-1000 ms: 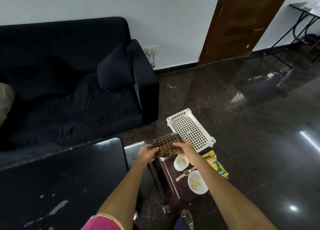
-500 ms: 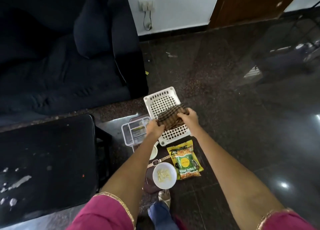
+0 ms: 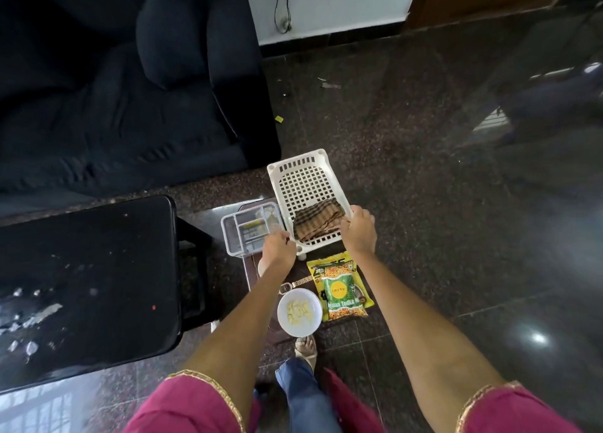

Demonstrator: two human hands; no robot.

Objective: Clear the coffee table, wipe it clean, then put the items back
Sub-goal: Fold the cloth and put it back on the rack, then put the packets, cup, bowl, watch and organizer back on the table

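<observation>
A folded brown checked woven cloth [image 3: 318,220] lies in the white perforated plastic basket [image 3: 303,184] on the floor. The right hand [image 3: 359,228] has its fingers on the cloth's edge; whether they pinch it, I cannot tell. The left hand [image 3: 277,248] hovers beside, fingers loosely curled, beyond the glossy black bench [image 3: 85,269].

Brown checked cloth [image 3: 318,219], white lattice basket [image 3: 301,178], black coffee table [image 3: 88,276], yellow-green snack packet [image 3: 341,290], magenta gold-trimmed sleeves [image 3: 182,406]

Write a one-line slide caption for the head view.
Both hands, left and right, set a folded checked cloth into a white perforated basket on the floor beside the smeared black coffee table.
</observation>
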